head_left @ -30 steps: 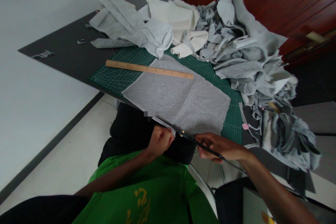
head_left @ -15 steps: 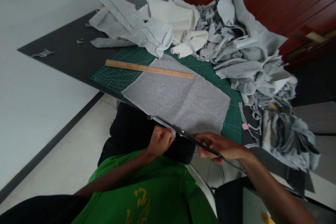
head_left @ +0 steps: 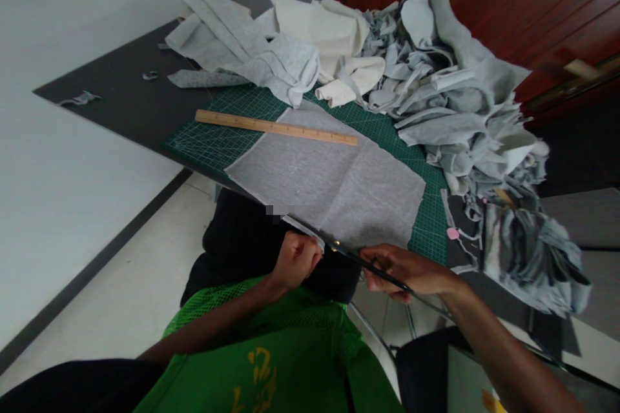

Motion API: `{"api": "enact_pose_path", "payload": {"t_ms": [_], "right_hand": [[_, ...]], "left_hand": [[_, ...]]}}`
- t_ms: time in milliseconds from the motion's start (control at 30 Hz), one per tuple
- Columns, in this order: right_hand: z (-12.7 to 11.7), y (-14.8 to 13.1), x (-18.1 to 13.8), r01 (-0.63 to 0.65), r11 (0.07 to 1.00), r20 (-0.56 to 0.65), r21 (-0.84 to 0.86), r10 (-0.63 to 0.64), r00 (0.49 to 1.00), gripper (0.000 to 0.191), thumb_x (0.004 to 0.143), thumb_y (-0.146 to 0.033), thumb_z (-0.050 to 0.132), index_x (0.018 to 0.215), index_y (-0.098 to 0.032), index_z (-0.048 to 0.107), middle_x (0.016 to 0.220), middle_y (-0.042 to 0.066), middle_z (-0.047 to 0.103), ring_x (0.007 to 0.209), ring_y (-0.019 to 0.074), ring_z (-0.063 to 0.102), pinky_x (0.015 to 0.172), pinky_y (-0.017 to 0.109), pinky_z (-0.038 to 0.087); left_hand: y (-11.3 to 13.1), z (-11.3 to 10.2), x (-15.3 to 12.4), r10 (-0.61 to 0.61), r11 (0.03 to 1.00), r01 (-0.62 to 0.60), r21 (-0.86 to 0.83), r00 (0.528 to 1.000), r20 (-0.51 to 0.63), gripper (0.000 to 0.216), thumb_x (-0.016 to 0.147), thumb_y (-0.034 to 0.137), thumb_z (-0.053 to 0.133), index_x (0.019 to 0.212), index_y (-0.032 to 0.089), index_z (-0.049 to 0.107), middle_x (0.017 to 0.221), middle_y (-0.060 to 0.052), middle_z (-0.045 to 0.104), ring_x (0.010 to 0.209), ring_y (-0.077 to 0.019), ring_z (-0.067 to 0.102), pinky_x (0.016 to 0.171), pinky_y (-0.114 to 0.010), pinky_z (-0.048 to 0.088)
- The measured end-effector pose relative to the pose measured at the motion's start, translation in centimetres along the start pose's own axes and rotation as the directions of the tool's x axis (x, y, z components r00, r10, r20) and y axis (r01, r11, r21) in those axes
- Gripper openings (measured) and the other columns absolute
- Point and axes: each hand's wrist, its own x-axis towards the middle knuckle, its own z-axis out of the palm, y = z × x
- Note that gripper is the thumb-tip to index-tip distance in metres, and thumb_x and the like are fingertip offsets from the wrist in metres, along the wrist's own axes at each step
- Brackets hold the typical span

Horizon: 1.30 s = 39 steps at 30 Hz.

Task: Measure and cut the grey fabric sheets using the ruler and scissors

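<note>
A flat grey fabric sheet (head_left: 329,181) lies on a green cutting mat (head_left: 217,139), its near edge hanging past the table's front. My left hand (head_left: 296,260) is closed, pinching that near edge of the sheet just below the table. My right hand (head_left: 404,269) is closed on dark scissors (head_left: 361,259), whose blades point left along the sheet's edge toward my left hand. A wooden ruler (head_left: 275,127) rests across the sheet's far side.
Heaps of grey fabric scraps (head_left: 465,116) and cream cloth (head_left: 329,39) crowd the back and right of the dark table (head_left: 121,93). A white wall stands left, a dark red wooden door behind. My green shirt and the tiled floor lie below.
</note>
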Motion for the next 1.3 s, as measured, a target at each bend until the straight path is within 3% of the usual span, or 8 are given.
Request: {"api": "enact_pose_path", "payload": {"t_ms": [633, 867, 1033, 1167, 1300], "right_hand": [[0.1, -0.2, -0.1, -0.015, 1.0, -0.005, -0.024, 0.015, 1.0, 0.05, 0.086, -0.062, 0.079, 0.086, -0.019, 0.054, 0.054, -0.013, 0.044, 0.037, 0.002, 0.04, 0.034, 0.013, 0.03], [0.0, 0.3, 0.1, -0.011, 1.0, -0.002, 0.013, 0.011, 1.0, 0.051, 0.085, -0.062, 0.081, 0.087, -0.019, 0.055, 0.057, -0.012, 0.047, 0.037, 0.0017, 0.041, 0.033, 0.013, 0.033], [-0.1, 0.4, 0.2, 0.0, 0.999, 0.007, 0.036, -0.001, 1.0, 0.05, 0.085, -0.061, 0.081, 0.086, -0.019, 0.054, 0.055, -0.013, 0.045, 0.036, 0.002, 0.041, 0.032, 0.012, 0.033], [-0.1, 0.3, 0.0, 0.015, 1.0, 0.002, 0.024, -0.015, 1.0, 0.05, 0.086, -0.06, 0.081, 0.084, -0.019, 0.052, 0.057, -0.012, 0.046, 0.037, 0.0013, 0.041, 0.033, 0.012, 0.032], [-0.1, 0.3, 0.1, 0.021, 0.999, 0.005, 0.034, -0.022, 1.0, 0.05, 0.084, -0.06, 0.082, 0.084, -0.02, 0.052, 0.058, -0.012, 0.047, 0.037, 0.0013, 0.042, 0.032, 0.012, 0.032]], "left_hand": [[-0.2, -0.1, 0.0, 0.04, 0.999, -0.04, -0.01, 0.999, 0.001, 0.062, 0.096, 0.046, 0.042, 0.038, 0.023, 0.035, 0.031, 0.003, 0.031, 0.031, -0.0059, 0.028, 0.039, -0.024, 0.018], [-1.7, -0.4, 0.1, 0.093, 0.992, -0.092, -0.085, 0.996, -0.001, 0.075, 0.099, 0.068, 0.04, 0.039, 0.022, 0.039, 0.032, 0.002, 0.031, 0.031, -0.007, 0.029, 0.038, -0.025, 0.018], [-2.3, -1.4, 1.1, 0.153, 0.983, -0.162, -0.082, 0.982, -0.109, 0.086, 0.1, 0.078, 0.028, 0.036, 0.022, 0.039, 0.029, 0.0, 0.029, 0.028, -0.0079, 0.03, 0.036, -0.026, 0.019], [-2.3, -2.5, 1.8, 0.251, 0.966, -0.259, -0.006, 0.941, -0.227, 0.085, 0.1, 0.075, 0.039, 0.034, 0.022, 0.036, 0.029, 0.001, 0.028, 0.027, -0.0066, 0.027, 0.035, -0.026, 0.014], [-2.2, -3.0, 1.8, 0.346, 0.938, -0.334, 0.092, 0.898, -0.271, 0.082, 0.103, 0.066, 0.045, 0.036, 0.02, 0.035, 0.03, 0.002, 0.031, 0.028, -0.0056, 0.028, 0.036, -0.025, 0.016]]}}
